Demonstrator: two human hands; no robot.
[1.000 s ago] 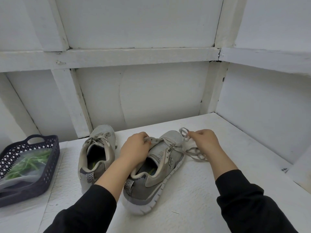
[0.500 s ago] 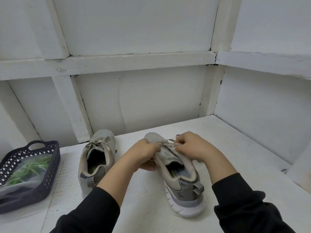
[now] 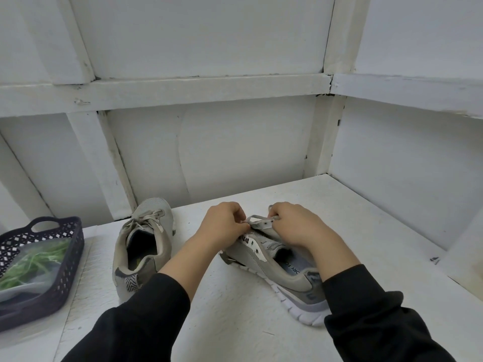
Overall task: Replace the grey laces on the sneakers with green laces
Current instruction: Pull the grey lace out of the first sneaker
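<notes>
Sleeves of black fabric (image 3: 136,325) come in from the bottom edge of the frame, both forearms reaching up toward the centre over a white painted counter (image 3: 235,309). Right of centre, a grey mesh sneaker with a white sole (image 3: 285,280) lies on the counter. Its heel points to the lower right and its toe end is hidden under the hands. The left hand (image 3: 223,226) is curled, and its fingertips pinch a flat grey lace (image 3: 257,218) at the top of the sneaker's eyelet strip. The right hand (image 3: 298,227) is also curled. It grips the same lace from the other side, so the lace spans the small gap between the two hands.

Left of centre, just beside the left forearm, a second grey sneaker (image 3: 142,246) stands upright on its sole, toe away from the camera, with its own grey lace threaded and loosely tied. At the left edge of the frame, apart from that sneaker, sits a dark perforated plastic basket (image 3: 74,259) with a handle cut-out. Inside it lies a clear plastic bag (image 3: 23,286) holding thin green strands (image 3: 39,259). Behind everything, white wall panels framed with white battens (image 3: 209,90) fill the upper half of the frame.
</notes>
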